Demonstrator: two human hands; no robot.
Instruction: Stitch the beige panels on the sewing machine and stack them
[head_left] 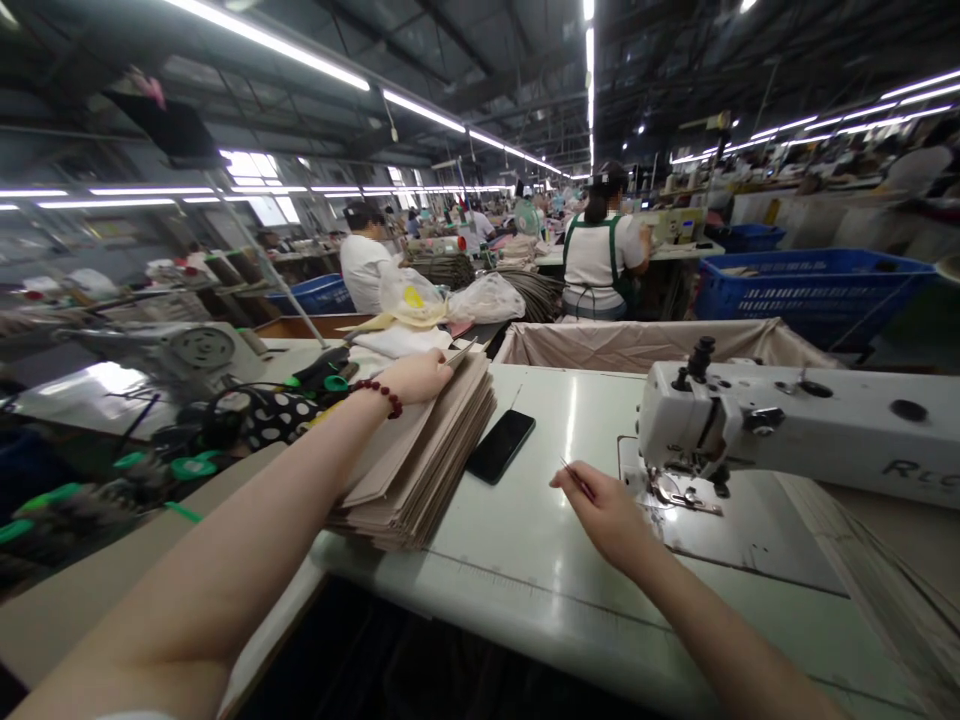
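My left hand (pixel 416 378), with a dark red bead bracelet (pixel 381 396) at its wrist, is at the far end of a thick stack of beige fabric pieces (pixel 435 455). Its fingers are closed on the edge of the top fabric piece (pixel 390 465), which is slightly raised from those below. My right hand (pixel 604 510) is above the table, left of the sewing machine's needle area, closed around slim pointed tweezers (pixel 576 474). Only the tips and a dark part of the tweezers show. A black phone (pixel 502 447) lies between the stack and my right hand.
A white sewing machine (pixel 750 410) stands on the pale table (pixel 525 570) at right, with fabric strips (pixel 847 550) beneath its arm. Thread cones and a polka-dot cloth (pixel 281 418) are at left. A cloth-lined bin (pixel 645 345) adjoins the far edge. Two people sit beyond.
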